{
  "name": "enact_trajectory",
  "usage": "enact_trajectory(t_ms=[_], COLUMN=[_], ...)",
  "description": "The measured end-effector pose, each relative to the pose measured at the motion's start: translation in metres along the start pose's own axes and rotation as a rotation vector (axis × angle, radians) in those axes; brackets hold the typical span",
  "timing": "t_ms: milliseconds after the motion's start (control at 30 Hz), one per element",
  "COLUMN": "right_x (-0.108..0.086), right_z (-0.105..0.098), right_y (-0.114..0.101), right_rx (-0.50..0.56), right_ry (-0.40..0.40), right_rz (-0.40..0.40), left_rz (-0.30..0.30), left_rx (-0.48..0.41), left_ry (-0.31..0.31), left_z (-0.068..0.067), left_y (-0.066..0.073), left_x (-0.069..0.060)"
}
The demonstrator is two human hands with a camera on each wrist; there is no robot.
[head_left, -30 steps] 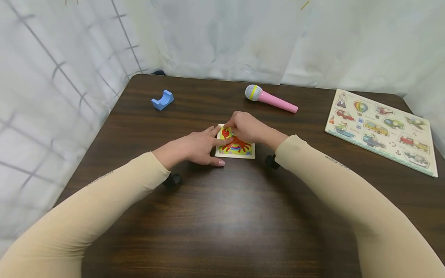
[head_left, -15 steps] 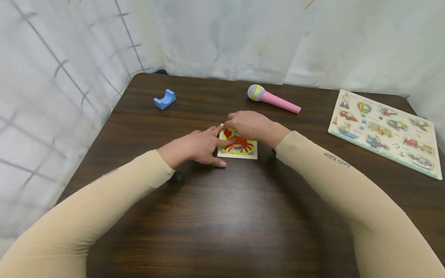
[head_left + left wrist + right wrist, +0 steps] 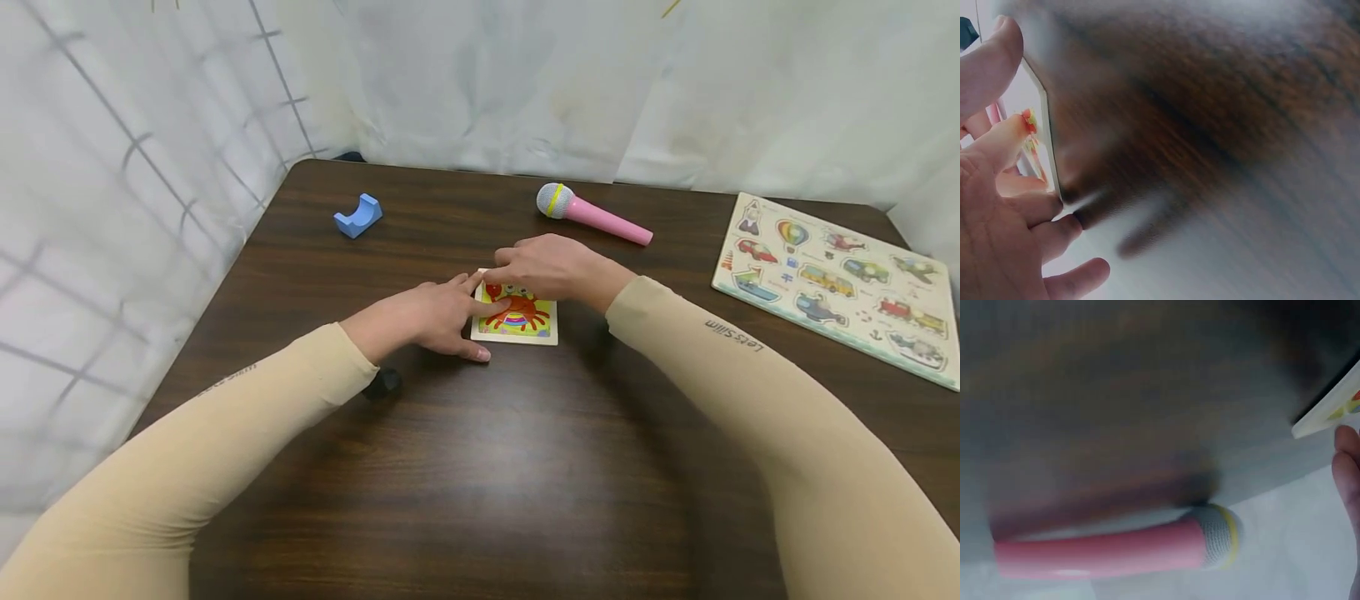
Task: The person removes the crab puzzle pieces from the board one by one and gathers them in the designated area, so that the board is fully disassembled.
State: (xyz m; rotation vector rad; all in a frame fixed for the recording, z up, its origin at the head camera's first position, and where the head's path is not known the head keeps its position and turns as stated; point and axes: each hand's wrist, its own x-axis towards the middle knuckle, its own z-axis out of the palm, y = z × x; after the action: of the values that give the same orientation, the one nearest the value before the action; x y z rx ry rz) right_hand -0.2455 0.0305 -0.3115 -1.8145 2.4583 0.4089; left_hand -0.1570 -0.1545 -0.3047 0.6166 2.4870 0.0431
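A small square wooden puzzle with a red crab on yellow lies flat on the dark table. My left hand rests along its left side, fingers spread. One of its fingers lies straight across the crab. Bent over the top edge is my right hand, its foremost digit touching the upper left corner. It covers the upper right part of the picture, and whether it pinches a piece there is hidden. In the right wrist view, a corner of the puzzle shows beside the fingertips.
Behind the right hand lies a toy microphone with a pink handle. A blue curved block sits at the back left. On the right is a large puzzle board with several vehicle pictures. White curtains hang behind the table.
My right hand has turned and shifted slightly at the puzzle's upper left corner, with its wrist swung outward. The left hand keeps its place. The whole view has drifted a little.
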Motion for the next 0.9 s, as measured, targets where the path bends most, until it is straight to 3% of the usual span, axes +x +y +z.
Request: enact_trajectory(t_ms=[200, 500, 733, 900], right_x=[-0.003, 0.008, 0.012, 0.01], right_z=[-0.002, -0.005, -0.006, -0.009], right_y=[-0.001, -0.004, -0.006, -0.002], right_rx=[0.041, -0.105, -0.092, -0.109], right_ry=[0.019, 0.064, 0.022, 0.045], right_rz=[0.012, -0.104, -0.08, -0.059], left_rz=[-0.001, 0.007, 0.016, 0.016], left_rx=[-0.014, -0.028, -0.019, -0.017], left_ry=[0.001, 0.021, 0.025, 0.026], left_z=[0.0, 0.001, 0.001, 0.001], left_y=[-0.002, -0.002, -0.001, -0.002], left_x=[-0.001, -0.003, -0.004, -0.003])
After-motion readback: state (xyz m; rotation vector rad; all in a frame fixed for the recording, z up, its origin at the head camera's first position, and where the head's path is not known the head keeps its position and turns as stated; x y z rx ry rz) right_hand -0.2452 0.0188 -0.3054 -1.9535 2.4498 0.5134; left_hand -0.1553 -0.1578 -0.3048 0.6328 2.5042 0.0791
